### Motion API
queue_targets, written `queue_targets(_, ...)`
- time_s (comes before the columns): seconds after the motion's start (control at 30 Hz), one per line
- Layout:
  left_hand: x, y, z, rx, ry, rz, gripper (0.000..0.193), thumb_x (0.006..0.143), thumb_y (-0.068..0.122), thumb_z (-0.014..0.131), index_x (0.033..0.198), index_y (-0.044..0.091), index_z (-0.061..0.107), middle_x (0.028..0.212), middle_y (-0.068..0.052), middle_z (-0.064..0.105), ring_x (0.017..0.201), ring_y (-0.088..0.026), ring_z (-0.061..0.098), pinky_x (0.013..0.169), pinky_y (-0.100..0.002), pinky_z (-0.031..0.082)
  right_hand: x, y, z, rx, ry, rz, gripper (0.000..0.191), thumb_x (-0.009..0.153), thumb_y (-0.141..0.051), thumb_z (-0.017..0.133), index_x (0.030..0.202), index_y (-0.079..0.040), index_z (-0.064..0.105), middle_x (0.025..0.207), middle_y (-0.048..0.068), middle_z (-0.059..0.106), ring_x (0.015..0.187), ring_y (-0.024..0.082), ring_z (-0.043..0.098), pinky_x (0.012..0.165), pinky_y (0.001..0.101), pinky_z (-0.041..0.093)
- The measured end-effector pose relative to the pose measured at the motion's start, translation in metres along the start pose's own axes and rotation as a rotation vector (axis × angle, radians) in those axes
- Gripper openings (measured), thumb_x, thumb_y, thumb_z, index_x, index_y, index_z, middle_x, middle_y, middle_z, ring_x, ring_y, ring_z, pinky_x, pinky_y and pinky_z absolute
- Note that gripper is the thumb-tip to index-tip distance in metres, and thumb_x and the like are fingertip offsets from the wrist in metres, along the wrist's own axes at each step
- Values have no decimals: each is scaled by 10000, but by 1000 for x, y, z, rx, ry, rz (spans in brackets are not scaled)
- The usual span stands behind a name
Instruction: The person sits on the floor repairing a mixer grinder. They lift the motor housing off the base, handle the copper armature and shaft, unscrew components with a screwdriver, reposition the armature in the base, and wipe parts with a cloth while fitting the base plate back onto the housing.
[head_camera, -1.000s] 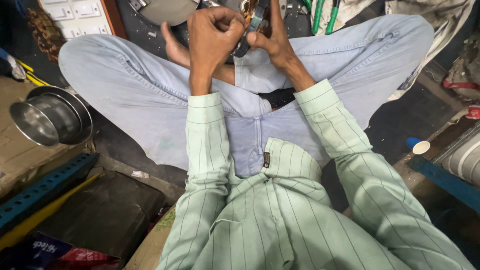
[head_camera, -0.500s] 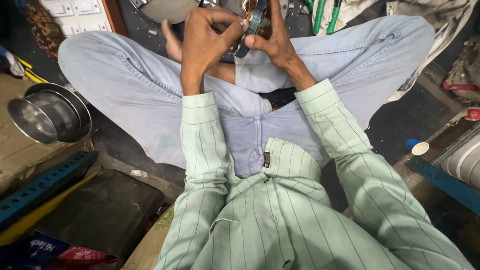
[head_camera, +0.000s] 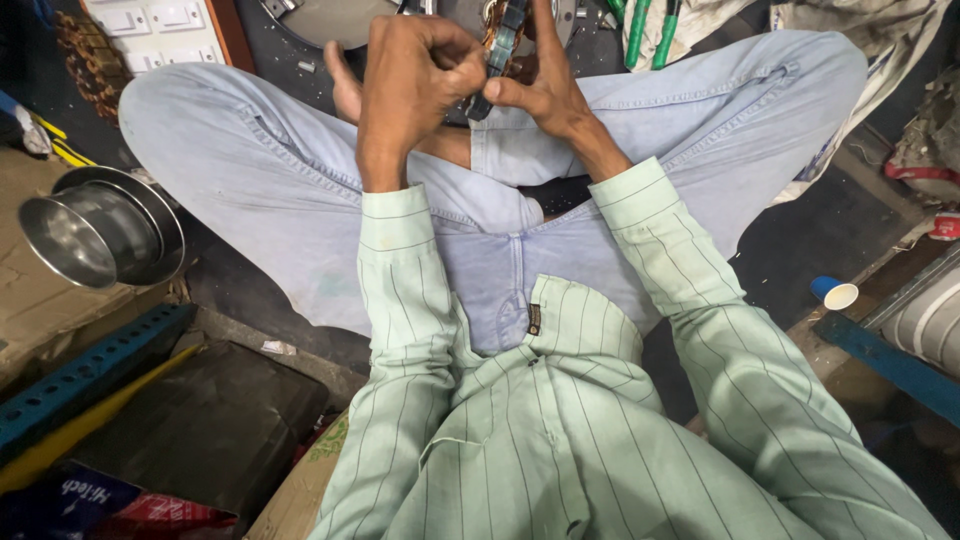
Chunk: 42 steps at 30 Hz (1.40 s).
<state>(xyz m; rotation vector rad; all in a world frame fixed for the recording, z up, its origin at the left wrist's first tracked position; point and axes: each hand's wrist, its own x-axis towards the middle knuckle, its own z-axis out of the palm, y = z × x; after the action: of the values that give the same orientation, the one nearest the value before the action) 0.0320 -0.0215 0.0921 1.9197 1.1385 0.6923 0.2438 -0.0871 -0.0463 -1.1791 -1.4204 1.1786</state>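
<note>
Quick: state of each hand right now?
Left hand: closed, fingers pinching the small dark part.
Right hand: closed on the same part.

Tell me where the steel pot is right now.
In the head view, the steel pot sits on the person's left side, lying tilted on brown cardboard beside the left knee, above a blue perforated bar.

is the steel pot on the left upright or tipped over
Tipped. The steel pot lies on its side, its open mouth facing the camera, and looks empty inside.
</note>
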Motion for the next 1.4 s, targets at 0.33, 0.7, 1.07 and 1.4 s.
queue_targets(0.33,2,-5,9,-384,-75,-88,155,914,61,708,1056,28,763,965,-54,773,726,-135,743,679,-286,586,0,4,-7,414,67,231,1156,925,-486,821,1704,-103,58,1200,126,627,922,189,631,792,345,556)
queue_targets(0.7,3,-14,22,-353,10,41,176,863,13,791,1039,4,785,946,-69,803,832,-130,798,765,-246,643,3,12,-10,656,82,277,1147,981,-417,790,1693,-195,-82,1156,72,659,888,164,645,698,290,542)
queue_targets(1.07,4,-5,23,-351,-6,-5,156,829,2,740,982,-17,767,820,-82,784,740,-126,778,719,-264,634,5,19,-9,665,66,203,946,984,-481,764,1660,-196,167,1080,39,621,802,117,597,643,269,479)
queue_targets(1.4,4,-10,37,-374,56,81,261,896,-46,672,1146,1,730,1063,-101,760,958,-197,795,823,-283,657,11,-8,-17,814,128,289,837,903,-805,511,1233,-52,664,1036,77,710,911,199,672,688,360,499)
